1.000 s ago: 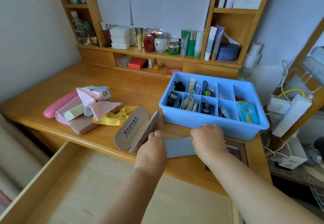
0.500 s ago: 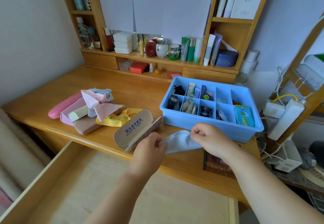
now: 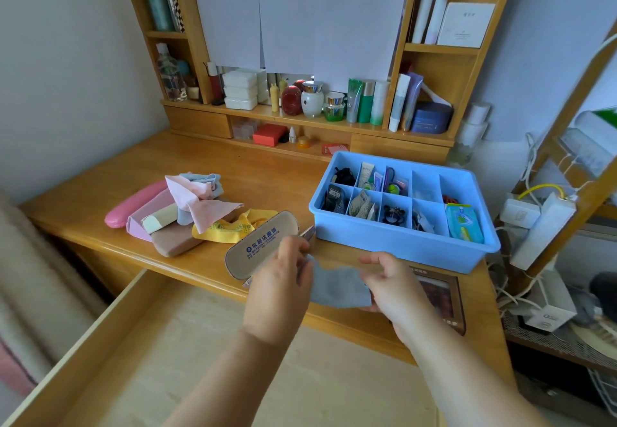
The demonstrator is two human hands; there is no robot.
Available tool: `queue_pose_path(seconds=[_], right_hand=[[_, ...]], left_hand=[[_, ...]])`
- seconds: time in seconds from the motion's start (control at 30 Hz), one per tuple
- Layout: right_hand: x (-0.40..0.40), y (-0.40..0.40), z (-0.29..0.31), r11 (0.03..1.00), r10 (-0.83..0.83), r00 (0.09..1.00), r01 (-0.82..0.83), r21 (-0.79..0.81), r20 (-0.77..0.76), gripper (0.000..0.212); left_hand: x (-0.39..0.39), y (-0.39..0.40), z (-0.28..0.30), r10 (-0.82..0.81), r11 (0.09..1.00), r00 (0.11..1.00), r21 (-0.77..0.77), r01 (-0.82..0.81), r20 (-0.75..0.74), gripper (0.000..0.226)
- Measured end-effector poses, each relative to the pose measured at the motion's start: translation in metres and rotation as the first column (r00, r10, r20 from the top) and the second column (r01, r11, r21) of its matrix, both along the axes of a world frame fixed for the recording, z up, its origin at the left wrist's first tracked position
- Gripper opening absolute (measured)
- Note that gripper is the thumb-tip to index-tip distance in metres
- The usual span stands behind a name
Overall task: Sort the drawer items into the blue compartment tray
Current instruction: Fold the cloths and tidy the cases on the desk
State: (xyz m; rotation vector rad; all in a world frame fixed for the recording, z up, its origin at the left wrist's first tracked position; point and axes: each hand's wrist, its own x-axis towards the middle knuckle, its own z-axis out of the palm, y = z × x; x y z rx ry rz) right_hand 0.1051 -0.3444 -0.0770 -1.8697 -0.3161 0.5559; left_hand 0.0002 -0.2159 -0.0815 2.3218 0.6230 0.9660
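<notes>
A small grey-blue cloth (image 3: pixel 337 284) hangs over the desk's front edge, held between both hands. My left hand (image 3: pixel 278 288) pinches its left edge and my right hand (image 3: pixel 389 284) pinches its right side. Just behind my left hand an open tan glasses case (image 3: pixel 258 248) with blue print lies on the desk. The blue compartment tray (image 3: pixel 400 248) stands to the right, holding small items in most compartments. On the left lies a pile of pink, blue and yellow cloths (image 3: pixel 203 201) with a pink case (image 3: pixel 133 204) and a brown case (image 3: pixel 175 243).
An open wooden drawer (image 3: pixel 117 353) sits below the desk edge. A dark framed picture (image 3: pixel 440 296) lies under my right hand. Shelves with bottles and jars (image 3: pixel 314 99) line the back. A white power strip (image 3: pixel 541 226) and cables hang to the right.
The cloth lay flat on the desk under both hands. Both hands have since lifted it off the surface and drawn it toward me. The camera has shifted closer.
</notes>
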Motion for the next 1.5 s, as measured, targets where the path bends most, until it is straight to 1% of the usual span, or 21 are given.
queue_pose_path(seconds=[0.03, 0.1, 0.17, 0.23, 0.33, 0.43, 0.57, 0.63, 0.7, 0.77, 0.83, 0.9, 0.97, 1.03, 1.07, 1.1, 1.17, 1.2, 1.27, 1.37, 1.5], right_hand=[[-0.004, 0.002, 0.000, 1.000, -0.004, 1.000, 0.004, 0.014, 0.002, 0.021], [-0.011, 0.006, 0.000, 0.995, -0.024, 0.998, 0.029, 0.091, -0.055, 0.020], [-0.018, 0.009, 0.001, 0.985, -0.040, 0.991, 0.061, 0.159, -0.130, 0.018], [-0.023, 0.009, 0.001, 0.980, -0.048, 0.989, 0.074, 0.183, -0.143, 0.019], [-0.027, 0.005, 0.000, 0.994, -0.045, 0.999, 0.045, 0.104, 0.002, 0.021], [-0.028, 0.002, -0.002, 1.000, -0.004, 0.985, 0.008, -0.020, 0.175, 0.020], [-0.032, 0.006, -0.001, 1.000, 0.015, 0.985, -0.012, -0.014, 0.174, 0.019], [-0.035, 0.009, 0.001, 0.998, -0.006, 0.997, 0.002, 0.055, 0.073, 0.019], [-0.036, 0.011, 0.005, 0.982, -0.031, 0.990, 0.056, 0.179, -0.141, 0.017], [-0.035, 0.008, 0.008, 0.940, 0.014, 0.933, 0.110, 0.322, -0.360, 0.013], [-0.034, 0.005, 0.009, 0.919, 0.084, 0.893, 0.102, 0.381, -0.441, 0.013], [-0.032, 0.004, 0.007, 0.912, 0.072, 0.869, 0.142, 0.384, -0.490, 0.019], [-0.030, 0.006, 0.005, 0.896, 0.045, 0.840, 0.206, 0.394, -0.541, 0.021], [-0.029, 0.008, 0.006, 0.885, 0.029, 0.830, 0.238, 0.401, -0.557, 0.019], [-0.029, 0.009, 0.005, 0.879, 0.030, 0.829, 0.244, 0.410, -0.558, 0.019], [-0.029, 0.009, 0.006, 0.872, 0.040, 0.829, 0.244, 0.425, -0.558, 0.019], [-0.031, 0.010, 0.006, 0.863, 0.061, 0.832, 0.233, 0.448, -0.552, 0.018], [-0.032, 0.010, 0.007, 0.862, 0.060, 0.836, 0.233, 0.451, -0.546, 0.018], [-0.034, 0.011, 0.007, 0.859, 0.031, 0.851, 0.245, 0.449, -0.524, 0.018], [-0.036, 0.011, 0.006, 0.858, -0.024, 0.874, 0.267, 0.439, -0.485, 0.020], [-0.041, 0.016, 0.003, 0.906, -0.023, 0.917, 0.187, 0.381, -0.397, 0.020]], left_hand=[[0.001, -0.005, -0.001, -0.031, 0.998, 0.999, 0.061, 0.030, 0.016, 0.021], [0.003, -0.017, -0.003, -0.093, 0.993, 0.994, 0.073, 0.090, 0.048, 0.025], [0.004, -0.029, -0.008, -0.136, 0.991, 0.989, -0.013, 0.137, 0.061, 0.027], [0.003, -0.037, -0.014, -0.146, 0.980, 0.984, -0.123, 0.157, 0.098, 0.029], [-0.001, -0.038, -0.013, -0.099, 0.960, 0.978, -0.240, 0.143, 0.185, 0.035], [-0.003, -0.030, -0.006, -0.058, 0.960, 0.971, -0.255, 0.118, 0.231, 0.045], [-0.004, -0.035, -0.003, -0.092, 0.957, 0.973, -0.253, 0.145, 0.210, 0.045], [-0.003, -0.041, -0.006, -0.105, 0.949, 0.974, -0.272, 0.158, 0.199, 0.047], [-0.004, -0.043, -0.009, -0.125, 0.933, 0.969, -0.307, 0.188, 0.213, 0.046], [-0.007, -0.044, -0.010, -0.195, 0.923, 0.960, -0.294, 0.249, 0.198, 0.044], [-0.011, -0.045, -0.012, -0.328, 0.888, 0.933, -0.288, 0.357, 0.146, 0.048], [-0.017, -0.041, -0.013, -0.421, 0.805, 0.888, -0.376, 0.459, 0.184, 0.054], [-0.021, -0.035, -0.013, -0.310, 0.808, 0.907, -0.425, 0.409, 0.284, 0.049], [-0.023, -0.027, -0.011, -0.087, 0.861, 0.949, -0.457, 0.224, 0.303, 0.036], [-0.023, -0.023, -0.009, -0.014, 0.844, 0.965, -0.514, 0.152, 0.261, 0.030], [-0.022, -0.020, -0.006, 0.000, 0.777, 0.981, -0.617, 0.121, 0.193, 0.025], [-0.020, -0.016, -0.003, -0.134, 0.554, 0.988, -0.821, 0.138, 0.076, 0.020], [-0.021, -0.015, -0.002, -0.189, 0.461, 0.979, -0.873, 0.158, 0.077, 0.016], [-0.023, -0.015, 0.000, -0.163, 0.382, 0.974, -0.901, 0.208, 0.157, 0.004], [-0.025, -0.016, -0.001, -0.054, 0.447, 0.965, -0.858, 0.253, 0.256, 0.018], [-0.026, -0.016, -0.003, -0.112, 0.585, 0.955, -0.758, 0.287, 0.275, 0.022]])
